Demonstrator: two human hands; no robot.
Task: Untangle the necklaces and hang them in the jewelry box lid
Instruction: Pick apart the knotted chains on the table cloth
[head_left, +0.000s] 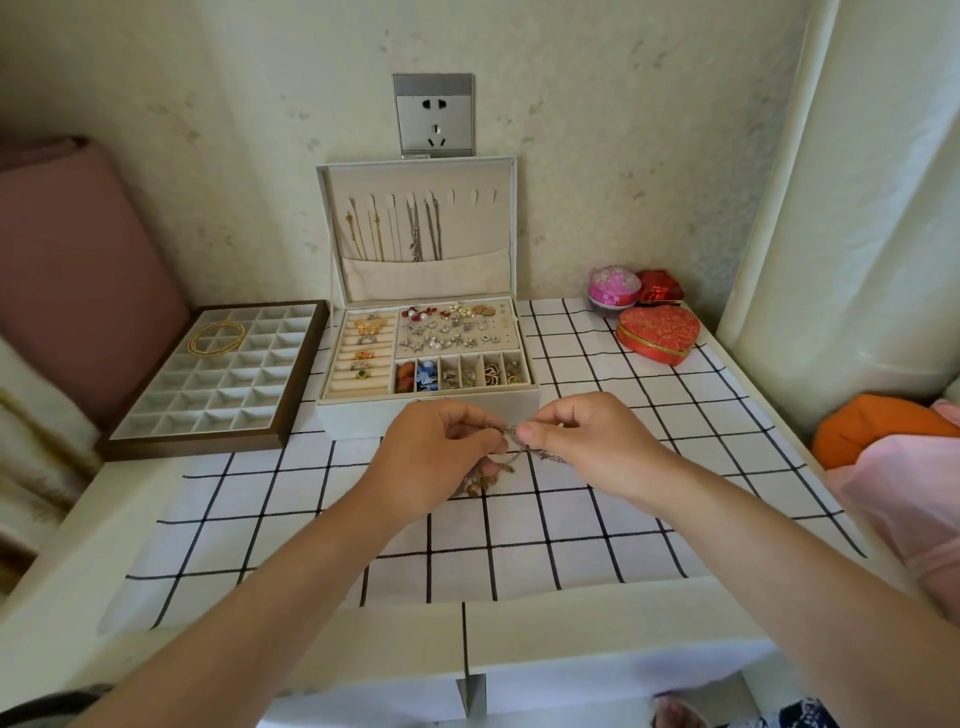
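At the far left, cushion (78, 249): pink, upright against the wall, beside the counter (57, 592).
Tray (208, 450): brown frame with many small white cells, lying on the counter's left, just beside the box.
Bangles (215, 338): thin gold rings lying across cells near the tray's back.
Cloth (519, 525): white with a black grid, spread over the counter under both hands.
Box (363, 422): white and open, at the back of the cloth; rings on the left, earrings on a panel, small cells of bits along the front.
Lid (483, 234): upright against the wall, below a socket (434, 114).
Chains (415, 228): gold and silver, hanging from the lid's left hooks, ends dropping behind its pocket.
Left hand (436, 457): in front of the box; fingers (480, 441) curled in, pinching the tangle.
Necklaces (511, 451): a knotted clump held between both hands, just before the box's front wall; loops droop under the left hand towards the cloth, and I cannot tell if they touch it.
Right hand (587, 441): thumb and fingers (540, 434) pinched tight on a strand of the same clump.
Pink box (613, 291): round, at the back right.
Red box (660, 288): just beside it.
Heart box (657, 330): red, in front of those two.
Curtain (857, 182): pale, hanging at the right.
Bundle (872, 426): orange, beside pink fabric at the right edge.
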